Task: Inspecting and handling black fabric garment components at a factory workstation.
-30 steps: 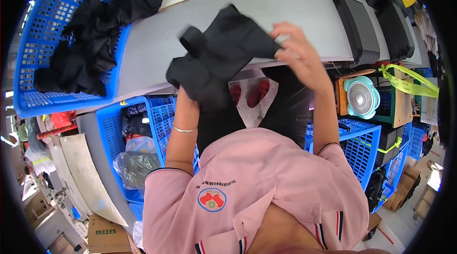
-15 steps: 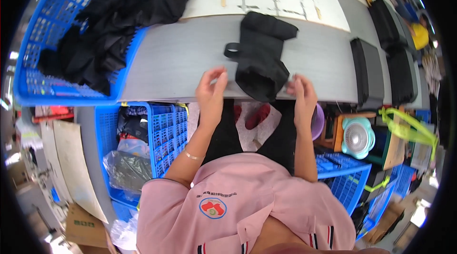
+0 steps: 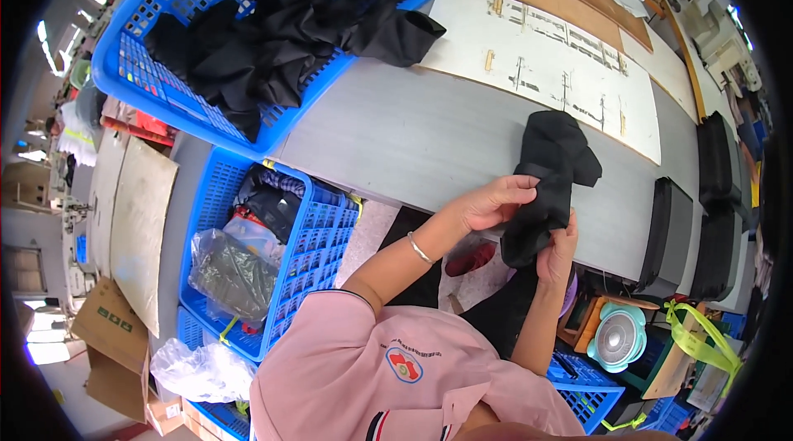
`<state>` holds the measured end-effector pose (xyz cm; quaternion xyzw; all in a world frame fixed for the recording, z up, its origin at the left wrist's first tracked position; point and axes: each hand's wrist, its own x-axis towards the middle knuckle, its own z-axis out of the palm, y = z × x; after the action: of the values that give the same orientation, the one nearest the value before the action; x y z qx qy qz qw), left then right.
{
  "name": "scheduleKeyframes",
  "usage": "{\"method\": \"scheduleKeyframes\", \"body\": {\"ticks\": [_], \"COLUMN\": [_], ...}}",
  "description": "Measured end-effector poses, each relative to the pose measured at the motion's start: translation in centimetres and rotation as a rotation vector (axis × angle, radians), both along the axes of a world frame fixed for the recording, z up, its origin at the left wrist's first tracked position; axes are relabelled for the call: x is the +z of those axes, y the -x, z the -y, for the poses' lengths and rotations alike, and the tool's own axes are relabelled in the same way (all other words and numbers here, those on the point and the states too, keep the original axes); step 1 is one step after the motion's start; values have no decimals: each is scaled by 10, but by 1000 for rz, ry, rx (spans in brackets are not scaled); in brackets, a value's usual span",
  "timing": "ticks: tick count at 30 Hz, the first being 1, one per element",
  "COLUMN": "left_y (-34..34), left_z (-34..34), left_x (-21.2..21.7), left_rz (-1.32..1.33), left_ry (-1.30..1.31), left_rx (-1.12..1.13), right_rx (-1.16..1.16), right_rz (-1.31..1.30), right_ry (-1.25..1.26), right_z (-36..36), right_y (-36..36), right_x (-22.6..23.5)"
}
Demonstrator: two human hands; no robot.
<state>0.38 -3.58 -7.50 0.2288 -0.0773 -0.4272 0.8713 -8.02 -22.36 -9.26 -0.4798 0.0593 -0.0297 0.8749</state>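
Grey table (image 3: 405, 131) has blue bskt (image 3: 310, 108) w/ blk cloth (image 3: 281, 36) at L, & blk pc (image 3: 549, 173) is over table's near edge, L hand (image 3: 498, 201) pinching pc's L side & R hand (image 3: 559, 249) gripping near end's R side.

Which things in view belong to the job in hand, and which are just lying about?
Likely in the job:
black fabric piece, held by left hand and right hand
similar black pieces in tabletop blue basket
gray table

Seemingly just lying about:
teal fan
cardboard box
white plastic bag
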Motion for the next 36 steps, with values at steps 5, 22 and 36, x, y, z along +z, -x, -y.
{"method": "scheduleKeyframes", "body": {"ticks": [5, 22, 36], "left_y": [-8, 0, 9], "left_z": [-8, -7, -28], "left_x": [1, 2, 32], "left_rz": [-47, 595, 1183], "left_ry": [121, -813, -1231], "left_rx": [-3, 963, 963], "right_rx": [129, -571, -383], "right_rz": [27, -45, 25], "right_ry": [-616, 947, 1358], "right_z": [11, -29, -10], "right_y": [7, -10, -15], "right_x": [-4, 48, 31]}}
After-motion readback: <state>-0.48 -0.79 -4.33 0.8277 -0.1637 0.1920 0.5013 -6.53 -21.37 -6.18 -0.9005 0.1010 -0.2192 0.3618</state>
